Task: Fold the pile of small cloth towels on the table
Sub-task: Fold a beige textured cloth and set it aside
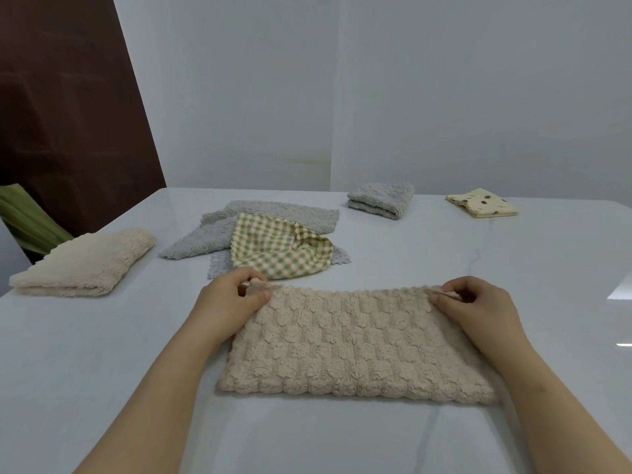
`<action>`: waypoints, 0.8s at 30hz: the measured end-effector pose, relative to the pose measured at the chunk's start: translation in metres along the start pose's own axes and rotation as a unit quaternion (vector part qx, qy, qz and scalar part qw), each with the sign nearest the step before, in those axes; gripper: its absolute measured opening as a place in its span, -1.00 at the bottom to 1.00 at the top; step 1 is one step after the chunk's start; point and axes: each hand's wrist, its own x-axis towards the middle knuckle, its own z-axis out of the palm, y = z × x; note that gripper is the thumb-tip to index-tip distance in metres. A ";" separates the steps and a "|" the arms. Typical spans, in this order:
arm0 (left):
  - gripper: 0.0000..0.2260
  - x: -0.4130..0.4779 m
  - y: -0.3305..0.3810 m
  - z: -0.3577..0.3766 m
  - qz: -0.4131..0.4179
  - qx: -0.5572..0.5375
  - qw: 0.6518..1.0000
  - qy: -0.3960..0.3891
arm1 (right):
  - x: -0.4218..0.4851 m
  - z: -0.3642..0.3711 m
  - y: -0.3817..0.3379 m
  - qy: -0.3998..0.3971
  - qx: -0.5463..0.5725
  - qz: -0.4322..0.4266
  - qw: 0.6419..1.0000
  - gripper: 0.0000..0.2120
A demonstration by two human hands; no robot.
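A glossy white table (102, 354) filled the lower part of the view and ran back to a smooth, pale grey-white wall (461, 80). A vertical seam (330, 97) split the wall into two panels, with a faint yellowish mark (307, 162) low beside it. At far left stood a dark brown panel (61, 97), and below it something green and ribbed (30, 220), its nature unclear. Bright glare (620, 291) lay on the table's right edge.

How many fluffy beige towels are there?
2. The near towel lies flat, its far corners pinched by the left hand and right hand; the folded beige towel sits at the left. The middle pile may hide more.
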 end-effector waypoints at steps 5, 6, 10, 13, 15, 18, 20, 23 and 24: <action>-0.89 -0.002 0.010 -0.007 0.022 -0.179 0.982 0.060 | -0.002 -0.006 -0.009 0.045 0.144 -0.029 0.988 -0.81; -0.89 -0.002 0.012 -0.009 0.031 -0.203 0.976 0.070 | -0.002 -0.008 -0.012 0.051 0.166 -0.038 0.984 -0.80; -0.87 -0.004 0.021 -0.015 0.073 -0.252 0.959 0.106 | -0.003 -0.015 -0.020 0.078 0.215 -0.078 0.970 -0.78; -0.85 -0.009 0.029 -0.016 0.107 -0.275 0.947 0.124 | -0.004 -0.018 -0.026 0.101 0.248 -0.105 0.958 -0.70; -0.83 -0.011 0.032 -0.016 0.128 -0.276 0.943 0.133 | -0.005 -0.021 -0.028 0.108 0.266 -0.117 0.951 -0.68; -0.81 -0.012 0.032 -0.017 0.149 -0.251 0.944 0.153 | -0.006 -0.022 -0.028 0.109 0.257 -0.121 0.953 -0.67; -0.81 -0.012 0.031 -0.017 0.151 -0.241 0.945 0.158 | -0.007 -0.022 -0.027 0.113 0.240 -0.118 0.957 -0.68; -0.80 -0.013 0.034 -0.018 0.137 -0.261 0.943 0.157 | -0.008 -0.023 -0.032 0.129 0.237 -0.114 0.956 -0.68; -0.79 -0.014 0.036 -0.018 0.129 -0.277 0.940 0.151 | -0.008 -0.024 -0.033 0.132 0.235 -0.113 0.956 -0.69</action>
